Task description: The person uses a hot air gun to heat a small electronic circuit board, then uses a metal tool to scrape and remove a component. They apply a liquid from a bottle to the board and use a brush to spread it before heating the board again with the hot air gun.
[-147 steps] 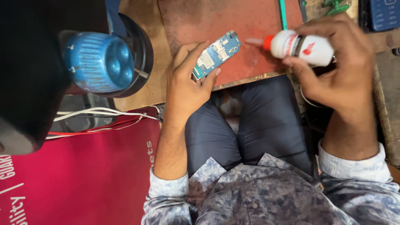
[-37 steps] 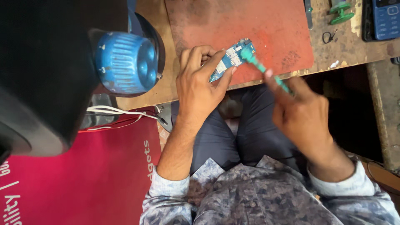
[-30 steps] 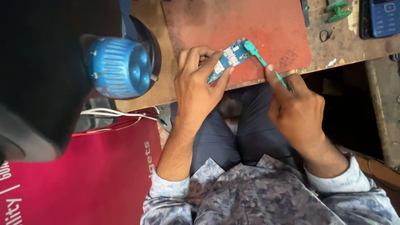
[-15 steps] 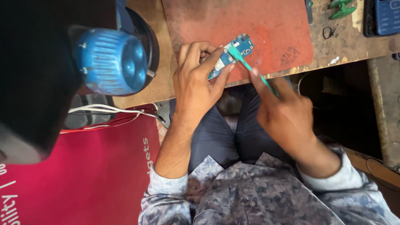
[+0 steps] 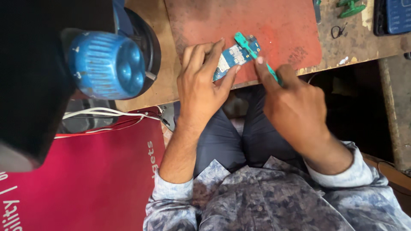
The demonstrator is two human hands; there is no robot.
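A small blue circuit board [image 5: 236,57] lies at the near edge of a red work mat [image 5: 274,25], pinned between the fingers and thumb of my left hand [image 5: 201,85]. My right hand [image 5: 291,102] grips a teal brush [image 5: 252,51] like a pen. Its head rests on the far end of the board, and its handle disappears under my forefinger. Both forearms wear patterned grey sleeves above my dark trousers.
A blue ribbed knob on a black round device [image 5: 109,64] stands at the left of the wooden bench [image 5: 351,42]. White and red cables [image 5: 107,117] run over a red sheet [image 5: 85,179]. A green tool [image 5: 351,7] and a dark phone [image 5: 396,15] lie far right.
The white bottle with the red cap has left my right hand, which now holds the teal brush. Over the last second the brush slid back and forth across the board.
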